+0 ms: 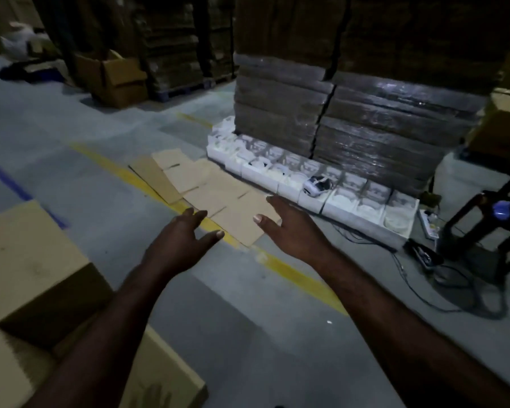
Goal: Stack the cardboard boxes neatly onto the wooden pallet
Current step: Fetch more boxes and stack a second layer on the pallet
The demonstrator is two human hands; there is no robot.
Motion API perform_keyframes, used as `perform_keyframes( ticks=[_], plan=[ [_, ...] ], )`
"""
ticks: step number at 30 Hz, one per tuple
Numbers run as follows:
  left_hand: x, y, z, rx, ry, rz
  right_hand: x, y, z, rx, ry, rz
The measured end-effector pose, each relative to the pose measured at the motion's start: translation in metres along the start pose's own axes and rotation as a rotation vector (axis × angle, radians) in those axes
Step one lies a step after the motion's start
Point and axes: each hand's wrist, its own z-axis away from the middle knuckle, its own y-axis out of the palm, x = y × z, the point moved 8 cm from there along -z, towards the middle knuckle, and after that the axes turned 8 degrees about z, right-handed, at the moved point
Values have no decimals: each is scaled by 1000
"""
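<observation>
Both my arms reach forward over the grey floor. My left hand and my right hand are held apart with fingers straight, and neither holds anything. Flattened cardboard sheets lie on the floor just beyond my fingertips, across a yellow line. Several closed cardboard boxes stand at the lower left, beside my left forearm. I see no wooden pallet in this view.
A tall wrapped stack of flat cardboard rises ahead, with a row of white boxes along its base. A dark metal stand and cables are on the right. An open carton sits at the back left.
</observation>
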Motion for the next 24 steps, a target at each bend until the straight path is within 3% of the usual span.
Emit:
perform_keyframes(
  ticks=[8,15,24],
  plan=[
    [-10,54,-58,-24,-174,165,-84,-1,-61,147,47,-89],
    [13,44,-137,-76,-226,142,-77,31,-155,197,2,-184],
    [107,15,-287,-123,-285,259,-46,92,-329,260,14,-187]
  ],
)
